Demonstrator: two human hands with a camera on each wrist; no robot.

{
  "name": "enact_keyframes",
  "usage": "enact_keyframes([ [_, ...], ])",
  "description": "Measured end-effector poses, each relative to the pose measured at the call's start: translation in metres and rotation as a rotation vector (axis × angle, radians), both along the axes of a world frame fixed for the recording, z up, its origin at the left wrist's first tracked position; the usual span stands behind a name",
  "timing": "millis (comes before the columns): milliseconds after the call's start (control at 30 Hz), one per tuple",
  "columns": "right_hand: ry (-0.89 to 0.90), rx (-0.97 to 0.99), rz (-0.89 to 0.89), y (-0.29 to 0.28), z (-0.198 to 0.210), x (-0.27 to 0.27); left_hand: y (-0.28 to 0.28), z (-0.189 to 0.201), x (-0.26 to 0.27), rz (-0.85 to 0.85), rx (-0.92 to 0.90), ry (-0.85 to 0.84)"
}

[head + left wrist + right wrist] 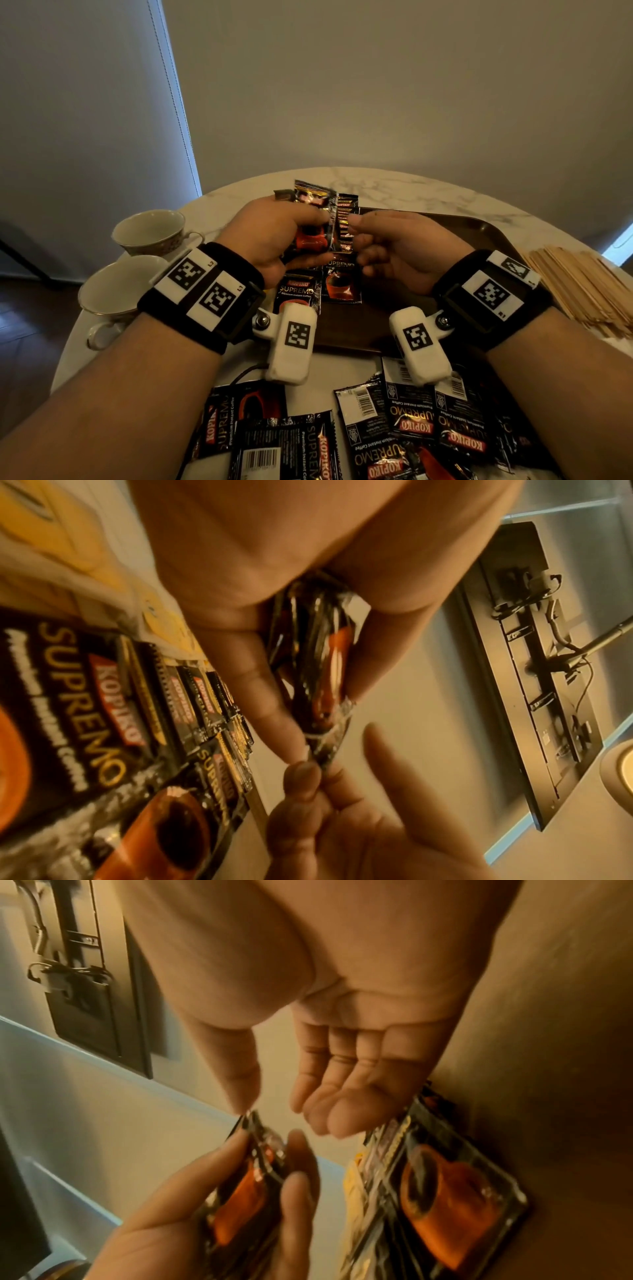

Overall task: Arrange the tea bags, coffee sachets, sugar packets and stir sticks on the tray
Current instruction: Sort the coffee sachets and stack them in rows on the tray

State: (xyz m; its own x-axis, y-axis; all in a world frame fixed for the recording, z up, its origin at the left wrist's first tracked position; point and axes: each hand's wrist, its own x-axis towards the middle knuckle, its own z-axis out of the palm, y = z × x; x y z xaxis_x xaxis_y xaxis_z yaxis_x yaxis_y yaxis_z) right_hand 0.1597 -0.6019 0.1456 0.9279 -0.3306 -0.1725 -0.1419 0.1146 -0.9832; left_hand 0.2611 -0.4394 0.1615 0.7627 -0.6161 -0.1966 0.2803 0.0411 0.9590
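My left hand (301,229) grips a bundle of black and orange coffee sachets (315,219), held upright above the dark brown tray (479,233). My right hand (356,233) meets it from the right. In the left wrist view its thumb and a finger pinch the end of one sachet in the bundle (329,674). Two more coffee sachets (342,284) lie flat side by side on the tray under my hands. The right wrist view shows the bundle (246,1183) and the sachets on the tray (445,1191).
Several loose coffee sachets (411,428) lie on the marble table in front of the tray. A pile of wooden stir sticks (582,284) sits to the right. Two white cups (150,229) (116,291) stand on the left. Yellow packets (68,534) lie near the sachets.
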Motion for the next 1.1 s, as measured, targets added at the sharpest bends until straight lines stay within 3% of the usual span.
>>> enact_keyframes([
  [100,-0.092,-0.026,0.056,0.007,0.002,0.000,-0.001,-0.002,-0.004,-0.055,0.022,-0.059],
  [500,-0.191,0.036,-0.098,0.005,0.005,0.001,-0.002,-0.002,-0.007,-0.084,-0.024,-0.079],
  [633,-0.216,-0.031,-0.159,0.006,0.007,0.002,-0.002,-0.001,-0.007,-0.085,-0.036,-0.095],
  [800,-0.046,0.010,-0.252,-0.003,0.002,0.003,-0.002,-0.002,0.001,0.086,-0.050,-0.059],
  [900,0.167,-0.009,-0.178,-0.007,-0.001,-0.001,-0.001,0.001,0.006,0.234,-0.066,-0.024],
  [1100,0.341,-0.109,-0.118,-0.002,-0.005,-0.002,-0.001,0.001,0.007,0.285,-0.049,-0.035],
])
